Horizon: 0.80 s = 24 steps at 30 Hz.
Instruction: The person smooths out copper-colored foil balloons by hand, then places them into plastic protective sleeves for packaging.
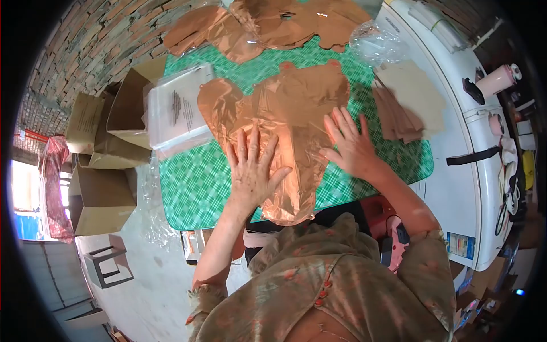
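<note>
A flat copper-coloured foil balloon (290,108) lies on the green checked tablecloth (194,188), its lower end reaching the table's near edge. My left hand (250,171) rests flat on the foil's left side, fingers spread. At the foil's right edge is my right hand (353,145), also spread, with its fingertips on or just over the foil. Neither hand grips anything. Creases run down the middle of the foil.
More copper foil pieces (296,25) lie along the far edge. Clear plastic bags (179,105) are at left, and beige and brown sheets (413,97) at right. Cardboard boxes (105,196) stand left of the table. A white fridge-like cabinet (456,148) lies along the right side.
</note>
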Tool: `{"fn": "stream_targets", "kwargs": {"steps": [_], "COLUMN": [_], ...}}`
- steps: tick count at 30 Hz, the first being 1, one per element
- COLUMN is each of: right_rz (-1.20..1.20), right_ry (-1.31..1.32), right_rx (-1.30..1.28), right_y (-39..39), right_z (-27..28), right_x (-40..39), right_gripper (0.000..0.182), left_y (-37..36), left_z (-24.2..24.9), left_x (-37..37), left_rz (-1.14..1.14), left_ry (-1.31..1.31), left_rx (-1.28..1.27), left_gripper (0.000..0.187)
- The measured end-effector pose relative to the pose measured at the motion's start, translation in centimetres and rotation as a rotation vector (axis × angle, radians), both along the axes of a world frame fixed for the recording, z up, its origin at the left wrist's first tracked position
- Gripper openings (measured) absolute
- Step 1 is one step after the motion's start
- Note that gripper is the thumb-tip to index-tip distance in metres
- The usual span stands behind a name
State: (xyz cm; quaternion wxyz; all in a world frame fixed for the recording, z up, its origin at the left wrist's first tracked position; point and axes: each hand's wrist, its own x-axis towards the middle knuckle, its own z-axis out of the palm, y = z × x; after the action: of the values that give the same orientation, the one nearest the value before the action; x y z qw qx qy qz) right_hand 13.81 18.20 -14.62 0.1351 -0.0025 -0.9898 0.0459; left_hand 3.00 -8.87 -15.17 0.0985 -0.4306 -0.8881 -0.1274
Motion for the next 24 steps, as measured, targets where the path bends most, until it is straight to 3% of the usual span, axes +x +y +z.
{"fn": "stream_targets", "kwargs": {"steps": [10,13,16,19,24], "right_rz": [0.045,-0.103,-0.271,-0.249,-0.153], "right_ry": [0.031,0.080,0.207,0.150,0.131], "right_rx": [0.057,-0.039,-0.017,0.084,-0.011], "right_y": [0.5,2.2,3.7,3.7,2.2], "right_z": [-0.2,0.3,-0.7,-2.7,-2.5], "right_x": [0.0,-1.3,-3.6,-4.4,-1.9], "right_gripper": [0.068,0.066,0.074,0.081,0.088], "left_y": [0.7,0.7,0.7,0.7,0.6], "left_z": [-0.6,-0.4,-0.3,-0.1,-0.4], "left_x": [-0.8,-0.6,-0.6,-0.6,-0.6], "left_rz": [0.018,0.021,0.022,0.025,0.023], "left_ry": [0.033,0.025,0.022,0.031,0.037], "left_rx": [-0.016,-0.026,-0.032,-0.043,-0.042], "left_gripper": [0.076,0.075,0.075,0.075,0.075]}}
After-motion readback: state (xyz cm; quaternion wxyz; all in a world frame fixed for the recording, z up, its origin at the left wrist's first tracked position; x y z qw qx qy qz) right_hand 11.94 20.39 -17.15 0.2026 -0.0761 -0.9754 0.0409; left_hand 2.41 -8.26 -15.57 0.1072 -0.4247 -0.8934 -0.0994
